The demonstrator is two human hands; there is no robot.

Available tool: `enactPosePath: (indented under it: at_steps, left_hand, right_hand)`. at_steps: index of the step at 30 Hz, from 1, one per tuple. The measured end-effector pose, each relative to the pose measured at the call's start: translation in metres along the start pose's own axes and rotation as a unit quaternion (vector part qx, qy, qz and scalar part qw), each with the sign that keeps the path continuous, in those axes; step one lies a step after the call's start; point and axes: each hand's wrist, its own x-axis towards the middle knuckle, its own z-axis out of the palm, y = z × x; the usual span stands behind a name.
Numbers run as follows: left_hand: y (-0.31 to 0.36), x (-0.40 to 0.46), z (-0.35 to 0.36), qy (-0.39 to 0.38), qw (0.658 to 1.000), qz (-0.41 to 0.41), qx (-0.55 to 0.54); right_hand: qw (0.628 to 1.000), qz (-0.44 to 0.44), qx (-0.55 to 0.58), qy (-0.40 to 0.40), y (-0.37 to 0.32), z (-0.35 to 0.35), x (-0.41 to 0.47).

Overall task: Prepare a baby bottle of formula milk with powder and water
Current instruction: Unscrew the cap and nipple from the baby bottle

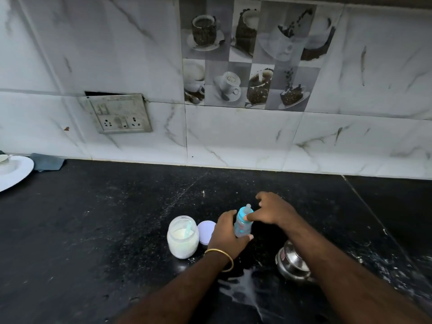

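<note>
Two bare hands meet over a black worktop (117,218). Nearest, at 5 o'clock, a steel pot (292,263) sits beside a white spill (245,288). At centre the left hand (228,237), its grip clamped round the body, holds a blue baby bottle (243,224) upright; the right hand (273,210) pinches the bottle's collar with fingertips together. At 9 o'clock of the bottle stand an open powder jar (183,237) and its lid (205,231). Far at 10 o'clock lies a white plate (14,171).

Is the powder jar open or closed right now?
Open. The powder jar has no lid on; a scoop stands in the white powder, and the purple lid lies beside it.
</note>
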Motion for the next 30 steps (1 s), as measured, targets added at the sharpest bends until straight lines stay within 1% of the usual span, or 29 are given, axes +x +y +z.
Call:
enactPosePath:
  at_steps: [2, 5, 10, 13, 18, 20, 23, 27, 30]
  left_hand:
    - [-0.002, 0.008, 0.009, -0.016, 0.999, -0.041, 0.022]
    - [-0.006, 0.019, 0.017, -0.009, 0.996, -0.079, 0.029]
    - [-0.012, 0.028, 0.030, 0.006, 0.996, -0.090, -0.022]
    - [-0.014, 0.028, 0.033, 0.023, 0.995, -0.083, -0.049]
    - [-0.012, 0.023, 0.028, 0.042, 0.991, -0.055, -0.113]
    - [-0.009, 0.022, 0.027, 0.055, 0.990, -0.043, -0.124]
    - [-0.009, 0.020, 0.025, 0.052, 0.990, -0.033, -0.129]
    - [-0.015, 0.019, 0.023, 0.036, 0.991, -0.021, -0.130]
    - [-0.017, 0.020, 0.020, 0.029, 0.991, -0.012, -0.129]
  right_hand:
    - [1.000, 0.002, -0.016, 0.015, 0.004, 0.011, 0.000]
    - [1.000, -0.004, -0.012, 0.023, 0.003, 0.026, 0.000]
    - [0.999, -0.033, 0.013, 0.040, 0.005, 0.037, -0.001]
    - [0.997, -0.053, 0.014, 0.050, 0.008, 0.035, -0.004]
    - [0.993, -0.069, 0.048, 0.083, 0.008, 0.025, -0.013]
    - [0.994, -0.069, 0.017, 0.082, 0.004, 0.020, -0.018]
    - [0.993, -0.067, -0.042, 0.085, -0.003, 0.012, -0.025]
    - [0.994, -0.095, 0.007, 0.062, -0.002, 0.009, -0.021]
    - [0.989, -0.143, 0.025, 0.038, 0.000, 0.005, -0.016]
